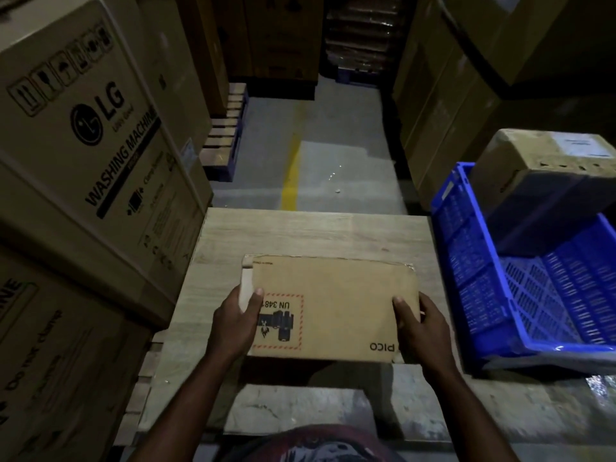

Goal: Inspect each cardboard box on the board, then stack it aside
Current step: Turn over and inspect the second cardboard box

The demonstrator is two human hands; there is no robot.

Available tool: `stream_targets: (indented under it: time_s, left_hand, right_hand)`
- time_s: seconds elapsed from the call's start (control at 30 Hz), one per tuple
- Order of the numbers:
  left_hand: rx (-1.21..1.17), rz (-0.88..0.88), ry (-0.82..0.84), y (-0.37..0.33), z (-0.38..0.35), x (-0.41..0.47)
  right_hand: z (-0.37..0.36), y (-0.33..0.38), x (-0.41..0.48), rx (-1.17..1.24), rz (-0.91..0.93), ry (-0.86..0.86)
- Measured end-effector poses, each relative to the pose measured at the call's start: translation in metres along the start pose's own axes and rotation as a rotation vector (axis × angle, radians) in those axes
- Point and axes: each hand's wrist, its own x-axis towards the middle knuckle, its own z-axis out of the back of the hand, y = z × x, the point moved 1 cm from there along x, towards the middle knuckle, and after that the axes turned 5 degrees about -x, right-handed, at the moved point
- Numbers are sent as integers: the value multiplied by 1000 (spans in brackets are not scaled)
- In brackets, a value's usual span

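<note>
The flat cardboard box sits over the near half of the wooden counter, printed face up and upside down to the person. It reads "PICO" at its near right corner. At its near left is a red-hatched label with "UN 348", the rest covered by a thumb, above a black drawing of batteries and a flame. A pale strip runs along the box's left edge.

The left hand has its grip on the near left edge, thumb laid over the top and fingers out of sight below. The right hand clasps the near right edge the same way. Both forearms reach forward from the bottom of the view. Whether the box rests on the counter or is held just above it, I cannot tell.

On the left stand tall cartons marked "LG", "WASHING MACHINE" and handling symbols; the lower one says "Do not clamp". On the right is a blue slatted crate, tilted, with a brown carton bearing a white label at its far end. Beyond the counter a yellow line runs along the grey floor between dim stacks.
</note>
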Motion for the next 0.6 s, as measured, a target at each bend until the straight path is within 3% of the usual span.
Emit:
stream_targets:
  time_s: [0.5,0.6]
  left_hand:
    - [121,42,45,-22,-8,71]
    - [58,73,49,-17,-10,71]
  right_hand:
    - [-16,37,61,-61,-15,4]
    - [-16,37,58,-32,-28,12]
